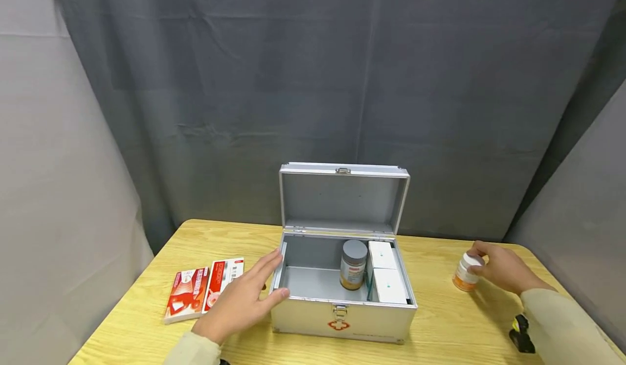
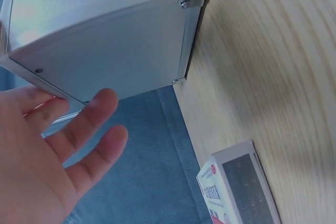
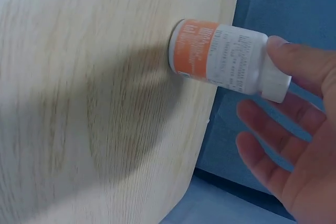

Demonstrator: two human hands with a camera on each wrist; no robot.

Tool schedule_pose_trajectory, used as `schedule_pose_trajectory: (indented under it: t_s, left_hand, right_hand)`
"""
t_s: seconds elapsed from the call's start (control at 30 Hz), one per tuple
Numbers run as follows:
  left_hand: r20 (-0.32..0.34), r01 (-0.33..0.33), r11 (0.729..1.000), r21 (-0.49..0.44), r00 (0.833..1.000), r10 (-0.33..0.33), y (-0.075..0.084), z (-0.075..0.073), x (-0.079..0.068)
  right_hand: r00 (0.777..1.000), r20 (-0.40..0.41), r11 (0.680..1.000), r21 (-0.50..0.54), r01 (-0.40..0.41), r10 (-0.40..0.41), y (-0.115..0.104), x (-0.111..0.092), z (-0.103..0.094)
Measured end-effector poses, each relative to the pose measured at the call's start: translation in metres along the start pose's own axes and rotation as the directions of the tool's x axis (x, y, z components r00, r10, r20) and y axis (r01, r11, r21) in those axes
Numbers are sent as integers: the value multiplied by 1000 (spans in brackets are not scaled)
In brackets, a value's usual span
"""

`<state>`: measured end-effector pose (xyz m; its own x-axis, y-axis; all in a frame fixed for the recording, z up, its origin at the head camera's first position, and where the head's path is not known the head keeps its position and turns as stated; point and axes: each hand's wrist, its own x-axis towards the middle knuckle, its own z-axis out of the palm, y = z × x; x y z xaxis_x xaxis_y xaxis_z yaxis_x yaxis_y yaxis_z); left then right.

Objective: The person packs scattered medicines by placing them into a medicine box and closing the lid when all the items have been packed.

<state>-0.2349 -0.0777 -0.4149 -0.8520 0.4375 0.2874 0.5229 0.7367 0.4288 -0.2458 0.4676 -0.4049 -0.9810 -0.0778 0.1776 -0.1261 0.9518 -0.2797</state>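
Observation:
At the right of the table, my right hand (image 1: 502, 267) pinches the white cap of a small orange-and-white pill bottle (image 1: 465, 274). In the right wrist view the bottle (image 3: 220, 56) stands upright at the table surface, thumb on one side of its cap. My left hand (image 1: 246, 300) rests at the left rim of a silver first-aid box (image 1: 342, 321), its fingers extended. The box's lid stands raised. Inside are a grey-capped jar (image 1: 353, 267) and white cartons (image 1: 388, 284) along the right wall. In the left wrist view, fingers (image 2: 86, 124) lie beside the box wall (image 2: 121, 51).
Two red-and-white medicine boxes, one with a red front (image 1: 187, 291) and one mostly white (image 1: 227, 275), lie left of the first-aid box, partly behind my left hand. The wooden table (image 1: 430, 321) ends at a grey curtain (image 1: 244, 99) behind.

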Motion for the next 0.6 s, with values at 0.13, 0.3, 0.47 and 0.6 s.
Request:
schedule_pose_trajectory:
  t_s: [0.13,0.3,0.47,0.6]
  left_hand:
    - [-1,6,1000,6,1000,-6,-1,-2,-1]
    - [1,20,1000,9,1000,-20,1,-3,-1]
    - [-8,17,1000,-1,1000,-17,2,-4,-1]
    - [16,15,1000,-2,1000,-15,3,-3,-1]
  right_hand:
    - [1000,-8,1000,2,8,-8,-1,-1,3]
    - [999,-39,1000,14,15,-14,-1,2,2]
    - [999,-43,999,33,8,-7,-1,2,2]
    - [1000,-28,999,41,-9,10,1,-5,7]
